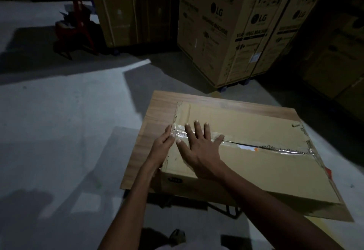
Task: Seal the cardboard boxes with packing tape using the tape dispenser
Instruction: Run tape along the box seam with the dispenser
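A flat cardboard box [256, 163] lies on a small wooden table [163, 100]. Clear packing tape [285, 151] runs along its centre seam from the left edge to the right edge. My right hand [199, 147] lies flat with spread fingers on the taped seam near the box's left end. My left hand [163, 143] presses with straight fingers against the left edge of the box, where the tape folds over the side. No tape dispenser is in view.
Tall printed appliance cartons [232, 33] stand stacked behind the table, more at the right [334, 56]. A red hand pallet truck [76, 27] is parked at the back left. Grey concrete floor [59, 121] stretches to the left. The room is dim.
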Demonstrator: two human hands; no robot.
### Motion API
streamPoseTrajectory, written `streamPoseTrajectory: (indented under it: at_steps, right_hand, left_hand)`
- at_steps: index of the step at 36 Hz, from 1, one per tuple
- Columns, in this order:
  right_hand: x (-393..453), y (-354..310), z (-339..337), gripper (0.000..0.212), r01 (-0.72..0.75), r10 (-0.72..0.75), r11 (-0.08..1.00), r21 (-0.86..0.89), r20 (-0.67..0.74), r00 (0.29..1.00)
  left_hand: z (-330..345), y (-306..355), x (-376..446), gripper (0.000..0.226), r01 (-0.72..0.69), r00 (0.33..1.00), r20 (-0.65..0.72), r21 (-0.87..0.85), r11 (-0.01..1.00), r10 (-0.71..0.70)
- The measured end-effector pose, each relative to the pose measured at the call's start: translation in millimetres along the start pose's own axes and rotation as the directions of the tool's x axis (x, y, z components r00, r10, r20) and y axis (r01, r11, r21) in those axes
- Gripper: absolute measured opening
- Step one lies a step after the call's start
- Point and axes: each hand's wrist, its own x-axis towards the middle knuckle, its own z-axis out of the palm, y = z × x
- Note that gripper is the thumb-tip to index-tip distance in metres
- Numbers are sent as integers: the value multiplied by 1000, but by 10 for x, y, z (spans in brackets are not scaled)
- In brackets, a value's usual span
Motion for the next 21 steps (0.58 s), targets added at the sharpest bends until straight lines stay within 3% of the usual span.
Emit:
streamPoseTrajectory:
  at_steps: [3,6,8,11,13,17,21]
  right_hand:
    - [10,11,22,80,-25,25,999,37,-6,1000]
    - [13,16,45,81,-28,29,999,43,-13,1000]
    - [30,2,42,82,-39,40,998,44,-14,999]
    - [32,-13,12,83,-43,43,999,30,6,999]
    - [0,11,-1,83,-41,40,999,28,30,999]
    - [-193,260,3,69,-131,132,991,-31,19,991]
    - [-526,862,-134,58,-310,310,949,-53,-3,951]
  left_hand:
    - [-23,52,9,42,-78,993,-80,155,985,92]
    - [6,137,-51,45,-95,982,-131,278,956,135]
    - [26,163,-67,43,-125,976,-106,439,890,190]
    - [60,235,-38,53,-192,964,56,821,537,258]
    - [95,308,-34,61,-207,963,123,908,365,238]
    - [236,417,-62,69,-212,965,191,972,101,181]
    - [326,424,-125,69,-163,977,162,987,-4,141]
